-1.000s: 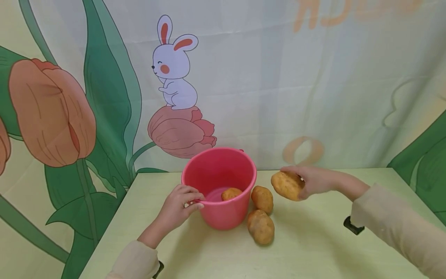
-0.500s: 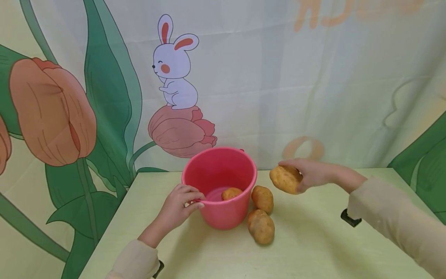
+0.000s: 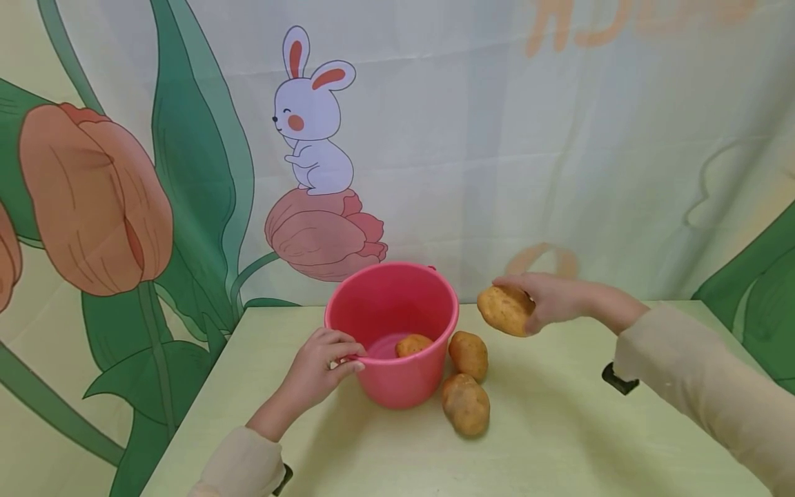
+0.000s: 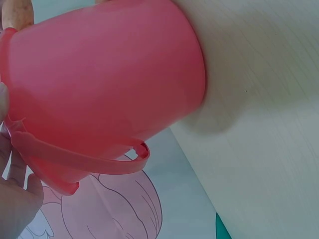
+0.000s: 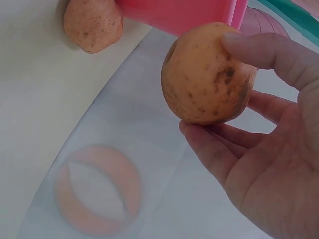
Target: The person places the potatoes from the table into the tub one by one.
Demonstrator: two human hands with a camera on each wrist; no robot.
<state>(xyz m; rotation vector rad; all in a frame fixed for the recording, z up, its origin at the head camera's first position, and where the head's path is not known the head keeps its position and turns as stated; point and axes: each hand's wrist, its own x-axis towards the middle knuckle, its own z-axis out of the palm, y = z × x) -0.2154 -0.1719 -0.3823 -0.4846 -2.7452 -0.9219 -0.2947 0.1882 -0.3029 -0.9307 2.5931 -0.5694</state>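
A pink bucket stands on the table, its mouth facing up and toward the head camera. My left hand pinches the near left part of its rim; the bucket's handle hangs along its side in the left wrist view. One potato lies inside on the bottom. In my right hand a potato is held above the table, right of the bucket and apart from it. The right wrist view shows the thumb on one side of this potato and the fingers on the other.
Two more potatoes rest on the table beside the bucket's right side, one potato behind the other potato. Behind the pale green table hangs a printed cloth with a rabbit and tulips.
My right hand has risen a little and shifted slightly left with the potato. The left hand, the bucket and the other potatoes stay in place.
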